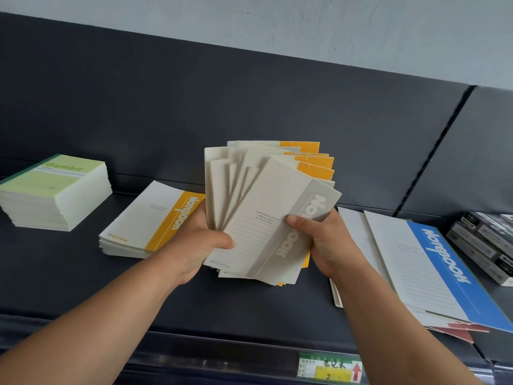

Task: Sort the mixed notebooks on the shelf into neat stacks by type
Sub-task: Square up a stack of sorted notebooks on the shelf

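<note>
One fan of notebooks (251, 190), left grip (205, 243) clamped on its lower-left edge, right grip (324, 240) clamped on its right side

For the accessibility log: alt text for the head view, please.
The left hand and right hand grip a fanned bundle of grey- and yellow-banded notebooks above a dark shelf. On it lie a green stack at left, a yellow-banded stack beside it, and blue-banded notebooks at right.

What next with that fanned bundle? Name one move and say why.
Probably slide the grey-banded notebook off the front with the right hand. The fan both hands hold mixes it with yellow-banded notebooks, which match the yellow stack on the shelf beside the left hand.
</note>
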